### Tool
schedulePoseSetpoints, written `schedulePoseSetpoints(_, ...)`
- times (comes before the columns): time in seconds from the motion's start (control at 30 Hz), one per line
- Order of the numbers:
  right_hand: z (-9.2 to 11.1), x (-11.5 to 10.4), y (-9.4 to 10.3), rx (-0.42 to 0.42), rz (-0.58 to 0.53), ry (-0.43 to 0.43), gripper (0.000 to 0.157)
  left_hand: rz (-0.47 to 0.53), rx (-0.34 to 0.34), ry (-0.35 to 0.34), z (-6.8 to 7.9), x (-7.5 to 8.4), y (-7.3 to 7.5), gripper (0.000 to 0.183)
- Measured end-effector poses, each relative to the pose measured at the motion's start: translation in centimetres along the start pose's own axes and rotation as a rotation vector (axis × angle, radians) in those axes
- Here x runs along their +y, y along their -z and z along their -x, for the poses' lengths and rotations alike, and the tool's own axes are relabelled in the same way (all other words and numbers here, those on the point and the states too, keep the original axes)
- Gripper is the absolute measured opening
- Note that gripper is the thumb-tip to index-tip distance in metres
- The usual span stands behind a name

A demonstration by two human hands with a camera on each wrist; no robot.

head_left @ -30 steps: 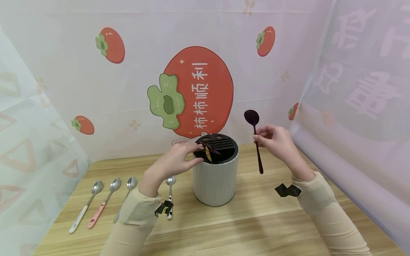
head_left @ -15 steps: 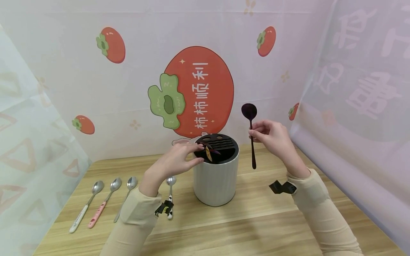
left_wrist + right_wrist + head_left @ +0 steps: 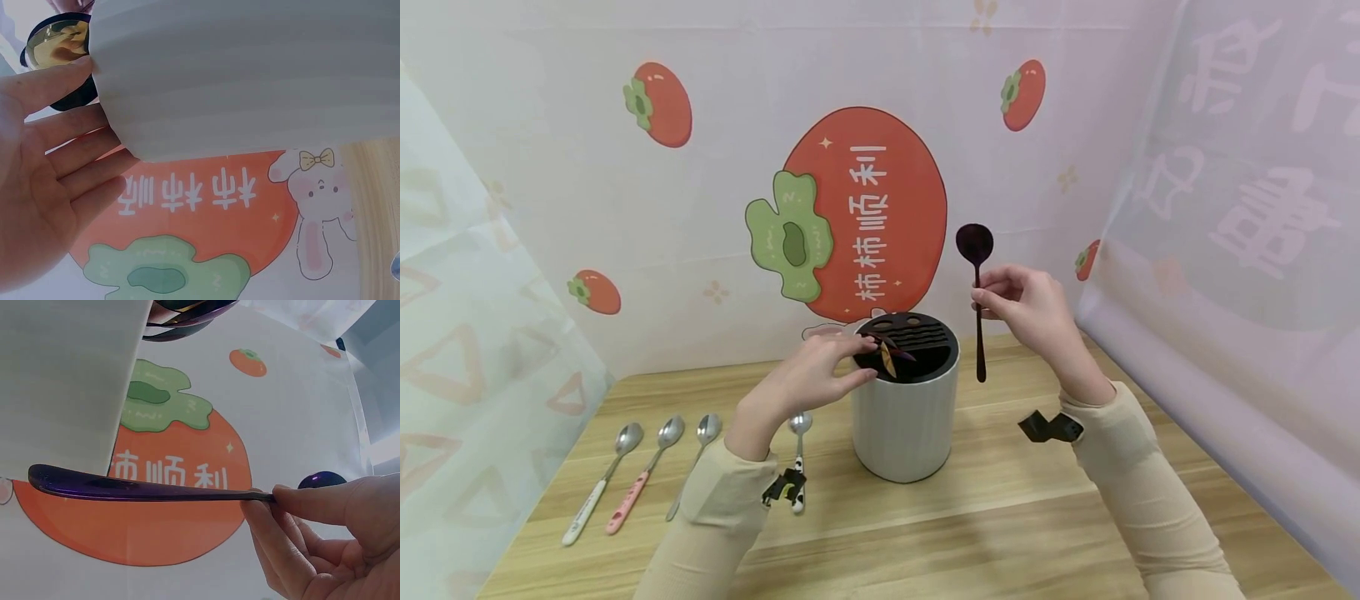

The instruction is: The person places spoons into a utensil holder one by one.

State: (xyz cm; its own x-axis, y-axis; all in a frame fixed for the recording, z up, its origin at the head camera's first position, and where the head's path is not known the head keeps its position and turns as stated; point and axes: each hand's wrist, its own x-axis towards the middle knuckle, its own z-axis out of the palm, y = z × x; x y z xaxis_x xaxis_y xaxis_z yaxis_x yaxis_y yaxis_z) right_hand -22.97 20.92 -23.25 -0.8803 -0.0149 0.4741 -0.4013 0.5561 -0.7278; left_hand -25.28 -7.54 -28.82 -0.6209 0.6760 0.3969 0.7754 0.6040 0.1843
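My right hand (image 3: 1028, 312) pinches a dark purple spoon (image 3: 974, 244) by its handle, upright with the bowl on top. It is held apart from the holder, to its right. In the right wrist view the spoon's handle (image 3: 137, 489) extends leftward from thumb and fingertips. A white cylindrical utensil holder (image 3: 902, 433) with a black slotted top (image 3: 917, 333) stands on the table. My left hand (image 3: 808, 375) rests at its upper left rim, fingers mostly straight. Beside those fingers, shiny dark spoon bowls (image 3: 887, 360) show at the top opening; their handles are hidden.
Several silver spoons lie left on the wooden table (image 3: 1015, 517): one white-handled (image 3: 583, 512), one pink-handled (image 3: 627, 502), one plain metal (image 3: 707, 428). A cow-patterned spoon (image 3: 800, 425) lies near the holder, partly behind the left wrist's black device. A printed cloth (image 3: 722, 208) hangs behind.
My right hand has moved up and leftward with the purple spoon, closer to the holder. The left hand, the holder and the spoons on the table have stayed put.
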Motion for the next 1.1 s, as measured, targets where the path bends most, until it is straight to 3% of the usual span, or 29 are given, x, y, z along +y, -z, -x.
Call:
schedulePoseSetpoints(0.33, 0.6, -3.6, 0.0, 0.021, -0.028, 0.012, 0.016, 0.011, -0.006, 0.008, 0.1, 0.1, 0.1, 0.037)
schedulePoseSetpoints(1.1, -0.4, -4.1, -0.8, 0.058, -0.248, 0.089, 0.021, 0.001, -0.011, 0.015, 0.1, 0.1, 0.0, 0.037)
